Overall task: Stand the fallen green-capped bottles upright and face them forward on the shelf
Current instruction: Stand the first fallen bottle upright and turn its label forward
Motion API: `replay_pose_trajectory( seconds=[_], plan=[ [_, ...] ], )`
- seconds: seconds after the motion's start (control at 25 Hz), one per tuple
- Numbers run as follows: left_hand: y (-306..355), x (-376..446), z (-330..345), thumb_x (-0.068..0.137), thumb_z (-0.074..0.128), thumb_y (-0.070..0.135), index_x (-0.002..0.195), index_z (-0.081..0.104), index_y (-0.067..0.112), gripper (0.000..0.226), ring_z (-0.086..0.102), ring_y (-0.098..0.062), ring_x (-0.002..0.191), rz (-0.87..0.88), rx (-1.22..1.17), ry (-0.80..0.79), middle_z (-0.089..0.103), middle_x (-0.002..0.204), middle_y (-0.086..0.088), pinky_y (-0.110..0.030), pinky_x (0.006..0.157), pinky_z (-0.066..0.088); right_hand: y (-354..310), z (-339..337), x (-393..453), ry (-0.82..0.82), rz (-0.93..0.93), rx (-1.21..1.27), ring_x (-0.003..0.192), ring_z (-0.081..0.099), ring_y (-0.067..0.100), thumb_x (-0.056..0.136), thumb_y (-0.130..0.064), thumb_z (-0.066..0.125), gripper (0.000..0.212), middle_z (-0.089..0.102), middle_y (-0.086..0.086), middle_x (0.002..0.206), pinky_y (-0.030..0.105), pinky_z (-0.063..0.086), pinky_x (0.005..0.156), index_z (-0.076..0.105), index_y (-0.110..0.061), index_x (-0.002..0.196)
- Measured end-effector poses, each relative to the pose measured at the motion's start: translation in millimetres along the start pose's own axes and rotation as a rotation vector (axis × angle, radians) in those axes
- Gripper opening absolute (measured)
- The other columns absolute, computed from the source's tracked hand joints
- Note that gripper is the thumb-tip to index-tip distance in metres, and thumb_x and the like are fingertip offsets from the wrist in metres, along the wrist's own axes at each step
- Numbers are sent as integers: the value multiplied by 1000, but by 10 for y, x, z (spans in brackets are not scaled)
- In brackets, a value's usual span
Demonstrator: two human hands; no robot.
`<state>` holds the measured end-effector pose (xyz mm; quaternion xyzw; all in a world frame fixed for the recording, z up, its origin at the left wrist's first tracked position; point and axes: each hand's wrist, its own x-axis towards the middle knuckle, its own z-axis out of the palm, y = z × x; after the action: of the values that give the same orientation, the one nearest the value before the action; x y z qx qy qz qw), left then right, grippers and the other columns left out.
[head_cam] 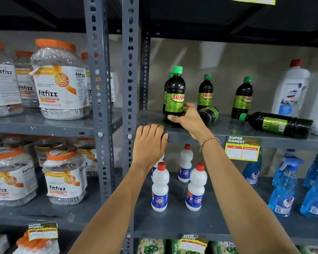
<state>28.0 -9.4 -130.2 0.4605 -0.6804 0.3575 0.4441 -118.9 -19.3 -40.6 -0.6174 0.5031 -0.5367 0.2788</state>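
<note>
Dark green-capped bottles with green labels stand on the grey shelf [227,128]. My right hand [188,119] wraps the base of an upright front bottle [174,94], label facing forward; another bottle stands close behind it. Two more upright bottles [205,92] [242,98] stand further back. A fallen bottle [209,115] lies just right of my right hand, partly hidden by it. Another fallen bottle [277,123] lies on its side at the right, cap pointing left. My left hand [150,142] rests flat on the shelf's front edge, holding nothing.
White jugs [290,88] stand at the shelf's right end. Below are white red-capped bottles [160,187] and blue spray bottles [283,187]. A price tag [242,147] hangs on the shelf edge. Grey uprights [130,88] separate a left bay of orange-lidded jars [60,79].
</note>
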Motion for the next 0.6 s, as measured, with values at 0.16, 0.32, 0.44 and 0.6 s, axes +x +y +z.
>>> replay_pose_trajectory(
  seconds=[0.16, 0.32, 0.44, 0.6],
  plan=[
    [-4, -1, -11, 96, 37, 34, 103, 64, 11, 36, 62, -25, 91, 1, -17, 17, 68, 100, -5, -35, 90, 34, -33, 11, -50, 53, -52, -50, 110, 50, 15, 74, -20, 82, 94, 50, -1, 119, 31, 45, 97, 22, -9, 146],
    [6, -6, -6, 96, 38, 35, 103, 64, 13, 34, 62, -24, 91, -12, -20, 11, 68, 100, -4, -36, 90, 38, -69, -5, -43, -54, -31, -36, 110, 50, 15, 78, -8, 76, 91, 48, 4, 137, 28, 42, 93, 18, -6, 147],
    [-6, -5, 6, 96, 38, 35, 104, 64, 13, 35, 62, -23, 92, -10, -30, 11, 69, 101, -4, -35, 91, 38, -43, 18, -55, 17, -79, -136, 116, 54, 18, 71, -19, 84, 96, 54, 6, 133, 26, 42, 94, 23, -6, 145],
    [-1, 3, 12, 96, 37, 36, 105, 64, 13, 36, 63, -23, 92, -14, -31, 15, 69, 101, -3, -35, 91, 39, -39, 44, -51, 62, -142, -232, 112, 57, 18, 68, -30, 86, 90, 59, 4, 125, 25, 43, 88, 33, -9, 138]
  ],
)
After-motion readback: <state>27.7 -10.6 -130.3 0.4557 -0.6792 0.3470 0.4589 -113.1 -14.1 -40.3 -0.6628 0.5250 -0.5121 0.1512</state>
